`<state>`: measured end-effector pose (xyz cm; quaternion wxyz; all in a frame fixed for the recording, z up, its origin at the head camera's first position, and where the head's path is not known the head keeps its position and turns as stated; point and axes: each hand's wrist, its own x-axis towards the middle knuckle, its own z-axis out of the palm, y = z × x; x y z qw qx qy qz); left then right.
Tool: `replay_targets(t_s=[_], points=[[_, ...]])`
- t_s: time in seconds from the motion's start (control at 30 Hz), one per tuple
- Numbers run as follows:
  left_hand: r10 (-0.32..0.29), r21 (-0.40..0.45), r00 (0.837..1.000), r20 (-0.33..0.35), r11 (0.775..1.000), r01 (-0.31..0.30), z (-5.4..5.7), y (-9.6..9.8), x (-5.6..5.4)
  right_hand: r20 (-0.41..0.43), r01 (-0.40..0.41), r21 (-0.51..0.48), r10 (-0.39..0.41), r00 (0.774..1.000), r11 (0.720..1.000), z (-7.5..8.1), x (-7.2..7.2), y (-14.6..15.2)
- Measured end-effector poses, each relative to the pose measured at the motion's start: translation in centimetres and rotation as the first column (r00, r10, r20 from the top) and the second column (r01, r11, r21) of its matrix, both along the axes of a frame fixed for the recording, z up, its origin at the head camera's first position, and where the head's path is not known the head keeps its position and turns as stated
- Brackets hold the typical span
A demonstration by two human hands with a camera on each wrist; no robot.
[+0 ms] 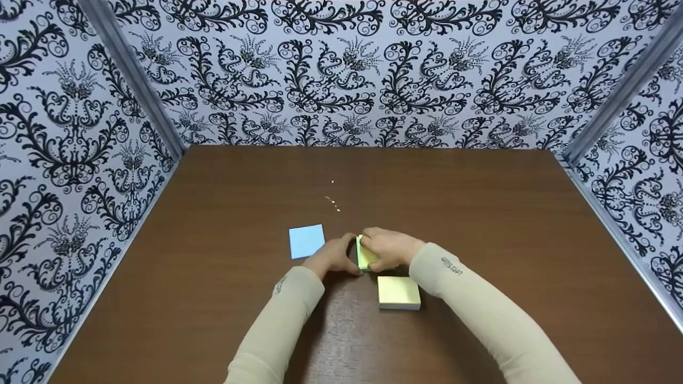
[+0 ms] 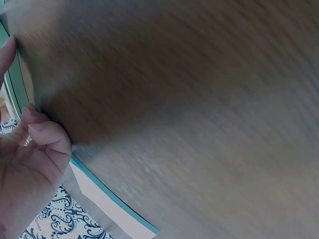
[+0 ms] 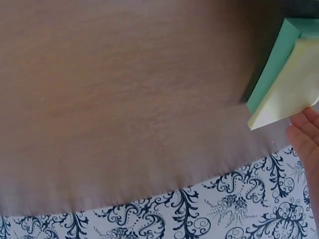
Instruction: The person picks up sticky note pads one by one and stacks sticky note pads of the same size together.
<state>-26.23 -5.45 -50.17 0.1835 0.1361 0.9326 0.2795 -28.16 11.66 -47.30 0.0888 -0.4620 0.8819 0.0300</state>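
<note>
Yellow pad (image 3: 290, 85), pinched by the right hand (image 1: 392, 246), its thumb and fingers at the pad's edges; it lies over a green pad (image 3: 273, 67), right of centre in the head view's lower half. Right-wrist view, upper right: we note the yellow pad sits askew, one corner jutting past the green. Whether it rests fully or is partly raised, we cannot tell.

Left hand (image 1: 335, 255) grips the green pad's left side, thumb and curled fingers spread along it.

Our worry: if the right fingers let go unevenly, the yellow pad could settle crooked. A hard push might also slide the green pad, should the left hand's hold slacken.

Outward: second yellow pad (image 1: 399, 290) just below the right hand, where a dipping wrist could knock it. Blue pad (image 1: 306, 241) upper left of the left hand, its lower right corner hidden; a sleeve (image 1: 301, 290) could drag it. Brown table (image 1: 213, 298) beneath, patterned panels (image 1: 352, 64) across the top.
</note>
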Motion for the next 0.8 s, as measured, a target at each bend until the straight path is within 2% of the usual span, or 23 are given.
replay_targets(t_s=[0.43, 0.8], points=[[-0.014, 0.013, 1.000, -0.027, 1.000, 0.015, -0.09, -0.03, -0.04, 0.073, 0.041, 0.004, -0.041, 0.996, 0.999, 0.07, 0.41, -0.15], [-0.015, 0.005, 1.000, -0.012, 1.000, 0.015, 0.03, -0.10, 0.02, 0.121, 0.068, 0.000, -0.068, 0.990, 0.998, -0.02, 0.53, 0.06]])
